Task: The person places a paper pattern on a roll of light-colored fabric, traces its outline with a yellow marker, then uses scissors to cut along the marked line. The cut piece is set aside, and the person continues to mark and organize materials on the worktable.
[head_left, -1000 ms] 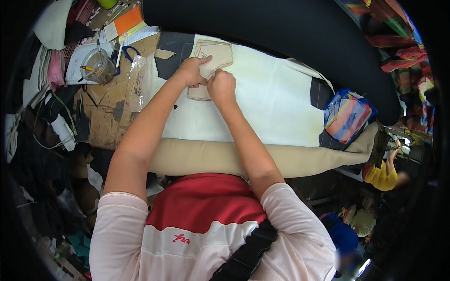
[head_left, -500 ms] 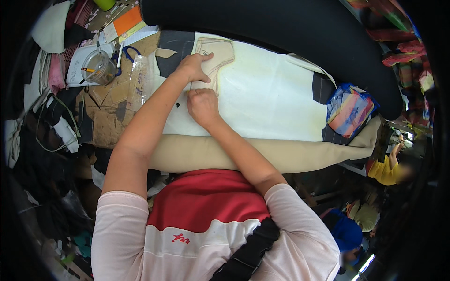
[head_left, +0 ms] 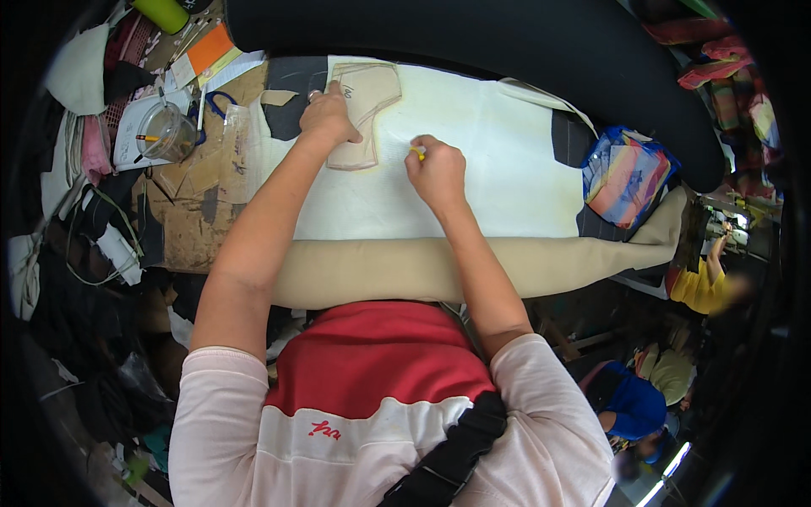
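Note:
A beige card pattern piece [head_left: 372, 93] with curved edges lies on a sheet of white material [head_left: 498, 160]. My left hand [head_left: 328, 120] rests on the left part of the card, fingers and thumb spread, pressing it flat. To the right of the card, my right hand [head_left: 439, 173] is closed around a slim yellow pencil [head_left: 418, 153]. Only a short bit of the pencil shows; the fist hides the rest. The fist is over the white sheet, apart from the card.
A beige roll [head_left: 380, 270] runs along the near edge, a large black roll [head_left: 439, 38] along the far side. At left are a clear cup [head_left: 166, 135], blue-handled scissors [head_left: 221, 103] and papers. A colourful plastic bundle [head_left: 627, 177] sits at right. Other people sit farther right.
My right hand has moved right, away from the card's lower edge. My left hand has shifted slightly left on the card, uncovering more of it. The whole view has shifted a little.

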`<action>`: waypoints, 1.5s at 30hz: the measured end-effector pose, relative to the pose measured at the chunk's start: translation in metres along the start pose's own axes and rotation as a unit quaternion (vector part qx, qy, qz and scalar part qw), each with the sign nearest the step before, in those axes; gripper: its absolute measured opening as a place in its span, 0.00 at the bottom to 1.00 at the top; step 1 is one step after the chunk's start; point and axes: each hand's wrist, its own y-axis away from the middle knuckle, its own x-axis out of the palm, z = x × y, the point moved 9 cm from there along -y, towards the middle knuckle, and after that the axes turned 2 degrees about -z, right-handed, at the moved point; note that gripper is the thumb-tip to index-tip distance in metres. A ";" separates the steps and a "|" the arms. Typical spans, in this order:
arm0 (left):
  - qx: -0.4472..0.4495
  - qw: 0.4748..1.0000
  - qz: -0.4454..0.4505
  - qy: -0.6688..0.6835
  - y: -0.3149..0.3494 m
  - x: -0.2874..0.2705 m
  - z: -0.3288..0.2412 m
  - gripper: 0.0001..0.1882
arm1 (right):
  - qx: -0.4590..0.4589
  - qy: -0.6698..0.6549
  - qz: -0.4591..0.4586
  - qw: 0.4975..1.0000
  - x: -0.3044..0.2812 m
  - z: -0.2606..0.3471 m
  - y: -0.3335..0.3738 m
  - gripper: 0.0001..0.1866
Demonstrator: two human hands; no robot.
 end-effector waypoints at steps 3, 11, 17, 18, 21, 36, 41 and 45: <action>-0.015 0.995 0.003 0.094 -0.001 0.006 0.013 0.31 | -0.009 -0.170 -0.030 0.985 -0.021 -0.007 0.007 0.08; -0.093 0.638 0.006 0.765 0.087 0.074 -0.018 0.08 | 0.361 -0.580 -0.034 0.730 0.012 -0.042 0.058 0.21; 0.003 0.573 -0.039 0.819 0.135 0.063 -0.061 0.06 | 0.344 -0.558 -0.155 0.739 -0.032 -0.069 0.034 0.29; 0.018 0.583 -0.028 0.812 0.136 0.062 -0.065 0.06 | 0.327 -0.537 -0.171 0.758 -0.042 -0.070 0.034 0.29; 0.041 0.642 -0.003 0.766 0.139 0.072 -0.074 0.07 | 0.324 -0.596 -0.130 0.723 -0.039 -0.061 0.032 0.27; 0.445 0.838 0.207 0.237 0.218 0.145 -0.146 0.22 | 0.378 -0.479 0.005 0.792 0.002 -0.085 0.016 0.25; 0.496 0.835 0.222 0.093 0.245 0.140 -0.142 0.26 | 0.285 -0.401 -0.008 0.871 0.000 -0.076 0.031 0.25; 0.483 0.769 0.314 0.277 0.268 0.108 -0.144 0.19 | 0.200 -0.449 -0.042 0.870 -0.009 -0.099 -0.025 0.26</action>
